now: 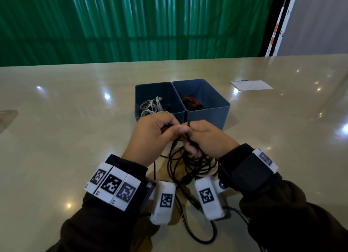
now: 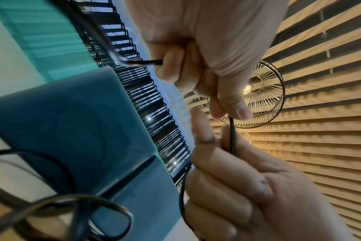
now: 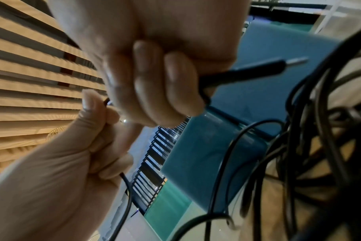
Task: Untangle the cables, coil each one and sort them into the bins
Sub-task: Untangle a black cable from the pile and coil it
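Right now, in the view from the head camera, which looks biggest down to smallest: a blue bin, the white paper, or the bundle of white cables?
1. The right blue bin; the left blue bin looks about alike.
2. White paper, though it lies farther off, so this is unsure.
3. White cables.

Two bins are sitting side by side, touching, at the middle of the table point(image 1: 75, 120): the left bin point(image 1: 150, 87) and the right bin point(image 1: 211, 108), each holding coiled cables. A tangle of cable point(image 1: 190, 163) is lying below them in the frame, and a paper sheet point(image 1: 251, 85) is lying toward the right.
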Available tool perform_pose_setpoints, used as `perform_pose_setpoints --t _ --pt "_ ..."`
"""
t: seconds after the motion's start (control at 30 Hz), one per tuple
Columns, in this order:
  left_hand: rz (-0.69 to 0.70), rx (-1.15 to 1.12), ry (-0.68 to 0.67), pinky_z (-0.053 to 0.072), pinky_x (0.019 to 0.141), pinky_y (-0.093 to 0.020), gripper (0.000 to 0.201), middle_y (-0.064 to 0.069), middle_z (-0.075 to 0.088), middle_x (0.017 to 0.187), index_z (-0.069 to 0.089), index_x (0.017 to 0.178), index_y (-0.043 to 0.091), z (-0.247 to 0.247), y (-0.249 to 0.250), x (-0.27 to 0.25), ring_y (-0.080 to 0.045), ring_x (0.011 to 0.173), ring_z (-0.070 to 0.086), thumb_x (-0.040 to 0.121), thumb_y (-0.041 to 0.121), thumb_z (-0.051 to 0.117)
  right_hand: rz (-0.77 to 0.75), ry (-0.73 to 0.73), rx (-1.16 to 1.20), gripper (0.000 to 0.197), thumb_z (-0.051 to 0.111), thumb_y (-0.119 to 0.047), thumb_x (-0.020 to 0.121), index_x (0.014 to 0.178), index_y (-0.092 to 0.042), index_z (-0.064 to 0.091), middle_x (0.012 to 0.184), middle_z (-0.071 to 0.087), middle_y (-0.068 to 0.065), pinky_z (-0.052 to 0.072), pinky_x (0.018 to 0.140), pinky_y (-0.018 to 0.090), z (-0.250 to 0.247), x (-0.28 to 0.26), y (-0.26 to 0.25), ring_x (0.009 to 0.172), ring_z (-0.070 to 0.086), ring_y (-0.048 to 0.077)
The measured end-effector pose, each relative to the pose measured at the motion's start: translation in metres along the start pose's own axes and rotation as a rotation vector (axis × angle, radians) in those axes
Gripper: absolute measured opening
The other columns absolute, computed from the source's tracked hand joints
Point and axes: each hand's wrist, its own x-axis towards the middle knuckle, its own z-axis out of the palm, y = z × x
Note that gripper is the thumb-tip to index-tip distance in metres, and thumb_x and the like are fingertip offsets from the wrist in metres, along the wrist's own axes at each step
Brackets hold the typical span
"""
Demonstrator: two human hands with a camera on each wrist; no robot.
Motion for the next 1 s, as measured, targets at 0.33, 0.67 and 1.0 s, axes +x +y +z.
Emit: perform_pose_setpoints --t 0.33,0.67,1.0 --pt "-0.01 -0.039 0.065 0.037 0.058 -0.017 0.019 0.011 0.059 0.067 0.057 0.068 0.028 -0.003 -0.012 0.003 -0.002 0.062 0.049 0.084 0.037 0.056 -0.102 -0.515 0.775 0.051 0.037 -0.042 0.096 0.079 -0.008 0.07 0.041 0.043 -0.008 0.022 0.037 0.018 0.006 -0.002 0.005 0.035 0.033 0.003" --pt "-0.106 0.26 -0.482 0.032 0.057 -0.013 0.02 0.014 0.052 0.065 0.061 0.082 0.023 0.007 -0.007 -0.001 0.009 0.063 0.048 0.098 0.023 0.048 -0.261 0.226 0.559 0.041 0.026 -0.021 0.101 0.105 -0.001 0.062 0.105 0.068 0.012 0.053 0.087 0.026 -0.007 0.005 0.007 0.1 0.065 0.021" --pt "0.0 0.126 -0.124 0.038 0.054 -0.015 0.02 0.009 0.058 0.056 0.065 0.059 0.016 -0.003 0.0 0.0 -0.004 0.058 0.052 0.075 0.02 0.077 0.051 -0.034 0.005 0.048 0.031 -0.032 0.102 0.069 -0.01 0.059 0.049 0.05 0.001 0.035 0.044 0.015 0.001 -0.002 0.0 0.038 0.039 0.009"
